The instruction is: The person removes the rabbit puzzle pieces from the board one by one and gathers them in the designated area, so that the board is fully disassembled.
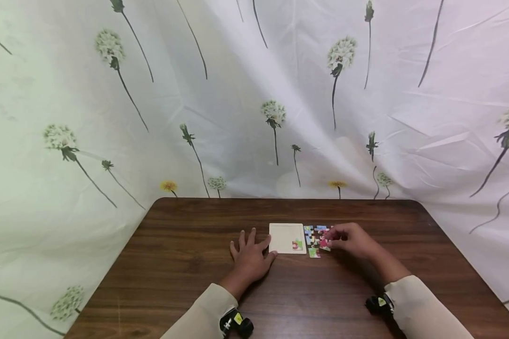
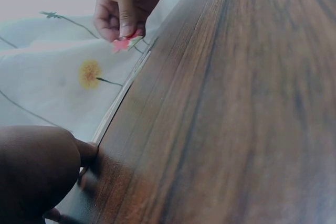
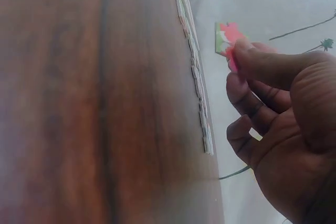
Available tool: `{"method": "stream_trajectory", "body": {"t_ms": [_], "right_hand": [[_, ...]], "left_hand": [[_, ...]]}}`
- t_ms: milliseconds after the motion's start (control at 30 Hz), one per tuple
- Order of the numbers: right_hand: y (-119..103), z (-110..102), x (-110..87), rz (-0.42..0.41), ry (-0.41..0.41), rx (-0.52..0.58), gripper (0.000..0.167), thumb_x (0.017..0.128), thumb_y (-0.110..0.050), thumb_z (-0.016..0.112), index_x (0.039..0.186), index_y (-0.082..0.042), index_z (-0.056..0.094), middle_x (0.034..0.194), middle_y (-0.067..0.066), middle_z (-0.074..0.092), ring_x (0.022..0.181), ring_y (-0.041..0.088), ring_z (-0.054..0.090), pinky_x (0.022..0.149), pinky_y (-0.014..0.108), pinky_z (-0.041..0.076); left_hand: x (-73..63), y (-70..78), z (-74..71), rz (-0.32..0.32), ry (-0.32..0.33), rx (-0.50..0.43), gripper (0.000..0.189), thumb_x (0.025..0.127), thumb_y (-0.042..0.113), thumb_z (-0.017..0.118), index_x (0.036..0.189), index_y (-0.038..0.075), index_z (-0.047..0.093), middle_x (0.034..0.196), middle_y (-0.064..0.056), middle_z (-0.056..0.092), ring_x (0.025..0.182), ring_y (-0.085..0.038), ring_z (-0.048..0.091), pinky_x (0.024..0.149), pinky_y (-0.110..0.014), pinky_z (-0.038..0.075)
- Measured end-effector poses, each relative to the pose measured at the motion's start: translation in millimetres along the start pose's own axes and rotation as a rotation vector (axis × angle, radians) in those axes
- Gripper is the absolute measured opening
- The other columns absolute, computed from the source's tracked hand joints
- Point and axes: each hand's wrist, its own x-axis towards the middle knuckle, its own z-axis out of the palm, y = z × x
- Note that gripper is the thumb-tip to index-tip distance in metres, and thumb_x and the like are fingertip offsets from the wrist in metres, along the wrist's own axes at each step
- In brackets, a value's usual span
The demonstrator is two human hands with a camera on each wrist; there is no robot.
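A shallow white puzzle tray (image 1: 282,238) lies on the table, with one pink and green puzzle piece seated in its lower right corner. Spread over the table, my left hand (image 1: 252,259) has its thumb and forefinger at the tray's left edge. My right hand (image 1: 354,242) pinches a pink and green puzzle piece (image 3: 224,35) between thumb and fingers, raised above the tabletop in both wrist views. Beside the tray's right edge are several loose puzzle pieces (image 1: 308,230), blue, pink and green, partly hidden by the right hand.
The dark wooden table (image 1: 186,268) has rounded far corners. Behind it hangs a pale cloth (image 1: 237,141) printed with dandelions. One loose green puzzle piece (image 1: 314,253) lies at the near end of the group.
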Motion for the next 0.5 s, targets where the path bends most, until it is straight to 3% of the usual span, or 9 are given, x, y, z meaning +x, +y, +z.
{"method": "stream_trajectory", "body": {"t_ms": [167,367,500], "right_hand": [[5.1,-0.6,-6.6,-0.074,-0.007,0.001,0.009,0.096,-0.006,0.083,0.099,-0.015,0.083,0.094,0.0,0.077,0.084,0.003,0.064,0.075,0.025,0.054],[6.2,-1.3,-8.6,-0.13,-0.032,-0.052,0.016,0.096,0.0,0.081,0.097,-0.016,0.082,0.102,0.0,0.079,0.098,0.009,0.071,0.087,0.027,0.058],[7.1,1.4,-8.9,-0.138,-0.035,-0.074,0.015,0.095,0.0,0.081,0.095,-0.014,0.08,0.095,-0.002,0.077,0.089,0.004,0.067,0.081,0.026,0.057]], "left_hand": [[0.0,0.7,-0.9,-0.002,0.001,0.005,0.052,0.107,0.046,0.068,0.155,0.025,0.065,0.175,-0.025,0.036,0.165,-0.056,0.019,0.124,-0.084,0.011],[-0.6,0.9,-1.0,0.0,0.001,0.002,0.052,0.107,0.046,0.068,0.155,0.025,0.065,0.175,-0.025,0.035,0.165,-0.056,0.02,0.124,-0.084,0.011],[-1.0,0.9,-1.5,-0.003,0.006,-0.002,0.052,0.107,0.046,0.068,0.155,0.024,0.065,0.175,-0.024,0.035,0.165,-0.056,0.019,0.125,-0.084,0.01]]}}
